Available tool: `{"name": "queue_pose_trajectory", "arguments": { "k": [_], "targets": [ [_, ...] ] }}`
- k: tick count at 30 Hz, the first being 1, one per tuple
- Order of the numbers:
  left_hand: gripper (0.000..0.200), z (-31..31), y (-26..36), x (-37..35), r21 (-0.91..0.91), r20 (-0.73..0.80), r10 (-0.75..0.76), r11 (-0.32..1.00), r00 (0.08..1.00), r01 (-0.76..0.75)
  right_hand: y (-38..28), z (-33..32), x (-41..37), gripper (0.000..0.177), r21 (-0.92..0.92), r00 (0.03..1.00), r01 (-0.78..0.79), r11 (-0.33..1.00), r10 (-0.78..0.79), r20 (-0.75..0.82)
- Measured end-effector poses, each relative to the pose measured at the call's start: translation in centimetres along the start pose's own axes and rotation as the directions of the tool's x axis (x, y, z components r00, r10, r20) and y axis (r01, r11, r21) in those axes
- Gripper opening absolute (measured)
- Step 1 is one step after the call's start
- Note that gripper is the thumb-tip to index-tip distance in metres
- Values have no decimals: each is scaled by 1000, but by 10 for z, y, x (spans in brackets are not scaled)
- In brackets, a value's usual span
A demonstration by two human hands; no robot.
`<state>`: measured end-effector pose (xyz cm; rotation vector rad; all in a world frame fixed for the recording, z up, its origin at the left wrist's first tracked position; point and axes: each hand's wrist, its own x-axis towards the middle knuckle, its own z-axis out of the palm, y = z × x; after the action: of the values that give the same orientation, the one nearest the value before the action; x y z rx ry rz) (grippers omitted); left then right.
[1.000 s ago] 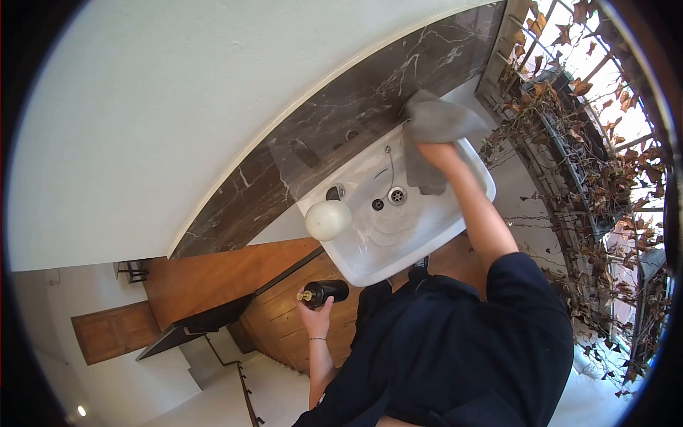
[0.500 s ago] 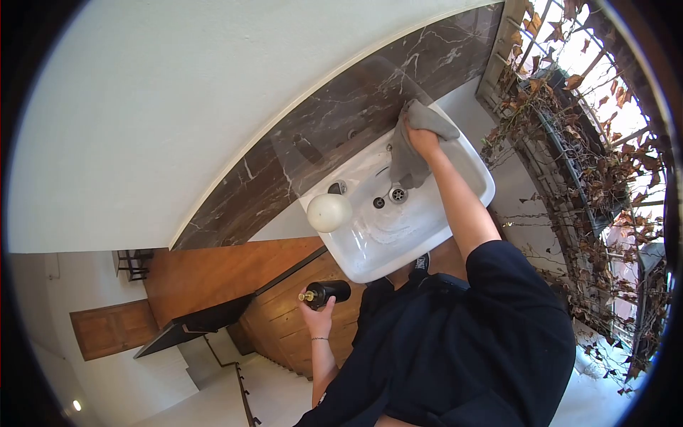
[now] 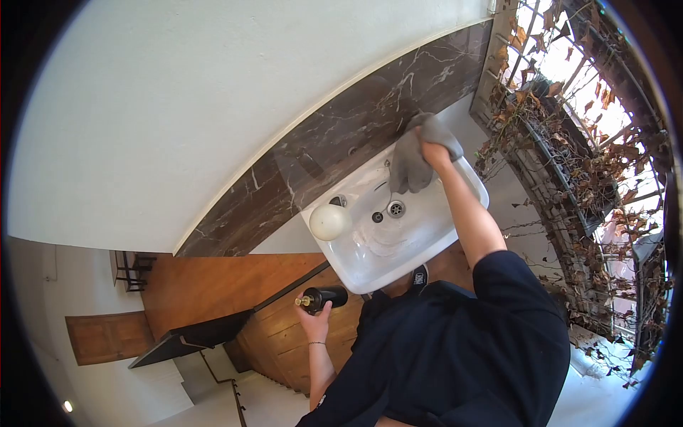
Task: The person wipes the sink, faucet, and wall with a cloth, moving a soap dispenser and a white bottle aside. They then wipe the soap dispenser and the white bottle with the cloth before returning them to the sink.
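Observation:
My left hand [image 3: 314, 320] is wrapped round a black bottle [image 3: 329, 297] with a gold-coloured top, held to the left of my body beside the sink. A grey cloth [image 3: 413, 160] is gripped in my right hand [image 3: 435, 148] at the back right corner of the white sink [image 3: 363, 263], against the marble. Part of the cloth hangs down into the basin, above the drain [image 3: 396, 208]. A round cream-coloured object [image 3: 330, 222] sits at the sink's left end.
Dark marble [image 3: 313, 146] lines the wall behind the sink. Dry vines [image 3: 548, 142] cover a window grille on the right. At the lower left are a black panel [image 3: 192, 338], a stair rail and a wooden floor [image 3: 213, 281]. A shoe shows below the sink.
My right hand and the cloth have shifted slightly, and the cloth is bunched differently, its lower part hanging less far. The view has tilted a little. My left hand still holds the bottle.

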<state>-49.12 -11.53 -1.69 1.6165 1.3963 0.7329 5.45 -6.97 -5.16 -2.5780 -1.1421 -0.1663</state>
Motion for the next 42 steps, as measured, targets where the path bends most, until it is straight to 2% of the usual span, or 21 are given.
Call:
{"name": "queue_pose_trajectory", "arguments": {
  "k": [1, 2, 3, 4, 8, 9, 10, 12, 13, 15, 17, 18, 20, 23, 26, 29, 31, 33, 34, 39, 42],
  "targets": [
    [77, -2, -3, 1, -48, -15, -11, 999, 1000, 11, 1, -16, -18, 55, 475, 964, -134, 870, 225, -140],
    [77, -4, -5, 2, -48, -15, -5, 999, 1000, 5, 1, -39, -45, 48, 844, 869, -135, 519, 471, -151],
    [78, -7, -8, 0, -44, -44, 19, 999, 999, -21, 9, -48, -66, 41, 954, 798, -190, 233, 602, 12],
    [79, -9, -11, -3, -37, -70, 38, 998, 997, -41, 17, -60, -85, 37, 991, 775, -50, -125, 621, 118],
    [81, -19, -25, -12, -73, -81, -62, 996, 995, 56, 32, -94, -129, 42, 983, 760, -116, -143, 624, 181],
    [81, -20, -28, -14, -73, -78, -65, 996, 995, 59, 28, -97, -125, 38, 885, 866, -211, 416, 499, -28],
    [81, -20, -22, -15, -46, -65, -79, 996, 995, 76, 27, -98, -120, 34, 506, 955, -173, 845, 268, -123],
    [80, -18, -12, -14, -19, -52, -91, 996, 995, 90, 39, -5, -94, 29, 189, 972, 138, 972, -96, -215],
    [80, -17, -7, -12, -17, -33, -91, 996, 995, 90, 37, 48, -78, 27, 73, 987, 159, 984, -159, -11],
    [79, -15, -3, -9, -14, -17, -86, 996, 996, 86, -35, -50, -58, 25, 88, 979, 173, 981, -181, 98],
    [79, -14, -1, -6, 26, -24, -30, 999, 999, 31, -65, -71, -46, 22, 34, 984, -57, 998, 51, 171],
    [79, -14, -2, -6, 28, -25, -24, 999, 999, 25, -65, -63, -46, 22, 39, 985, -59, 997, 52, 167],
    [79, -11, -7, -7, -44, -54, -26, 999, 998, 24, -64, -51, -49, 20, -47, 992, -24, 999, 18, -127],
    [79, -7, -13, -10, 61, -15, -21, 998, 1000, 22, -65, -57, -60, 22, -195, 997, 37, 980, -51, -63],
    [79, -2, -21, -12, -10, 18, -37, 999, 999, 38, -45, -24, -73, 33, -293, 969, 136, 946, -189, -162],
    [79, 0, -23, -11, 5, 61, -19, 1000, 998, 19, -28, -3, -93, 32, -223, 988, 122, 967, -141, -69],
    [79, 0, -18, -12, -1, 43, -15, 1000, 999, 15, -4, 32, -93, 32, -132, 947, 216, 968, -240, -212],
    [78, 0, -11, -11, -13, 22, -14, 1000, 1000, 14, 3, 39, -83, 38, 12, 923, 385, 923, -385, 15],
    [78, -1, -7, -12, 11, 26, -6, 1000, 1000, 6, 1, 38, -79, 38, 13, 921, 388, 921, -389, 14],
    [78, -5, -18, -13, 7, 24, -37, 999, 999, 37, -24, 18, -55, 44, -330, 639, 766, 552, -592, 492],
    [78, -7, -24, -16, 44, -6, -33, 998, 999, 34, -52, -18, -51, 48, -518, 643, 760, 391, -564, 518]
  ]
}}
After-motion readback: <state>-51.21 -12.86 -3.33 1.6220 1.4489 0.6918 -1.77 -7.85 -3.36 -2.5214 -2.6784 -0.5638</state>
